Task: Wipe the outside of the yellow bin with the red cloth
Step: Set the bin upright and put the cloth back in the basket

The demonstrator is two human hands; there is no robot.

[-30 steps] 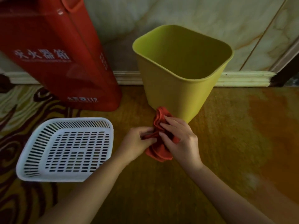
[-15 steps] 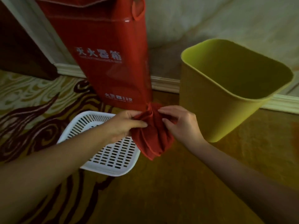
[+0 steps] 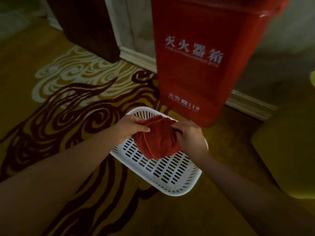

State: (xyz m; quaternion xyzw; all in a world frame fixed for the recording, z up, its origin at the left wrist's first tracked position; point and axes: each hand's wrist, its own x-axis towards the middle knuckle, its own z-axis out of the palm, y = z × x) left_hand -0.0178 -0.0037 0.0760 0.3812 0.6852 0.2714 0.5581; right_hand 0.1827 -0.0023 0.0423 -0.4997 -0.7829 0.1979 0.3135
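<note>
The red cloth (image 3: 157, 137) hangs bunched between the two hands, above the white slotted basket (image 3: 170, 174) on the carpet (image 3: 51, 108). The left hand (image 3: 130, 127) pinches its left edge with thumb and fingers; the right hand (image 3: 189, 135) grasps its right edge. Beyond the hands stands a red box (image 3: 201, 65) with white lettering. Only a yellow-green sliver of the yellow bin (image 3: 313, 79) shows, far right of the right hand. One cloth, one basket, one box.

The white basket (image 3: 170, 174) lies on the carpet (image 3: 71, 99). Just behind it a red box (image 3: 201, 68) blocks the way. Left of the basket the carpet lies open; its near side is open floor too.
</note>
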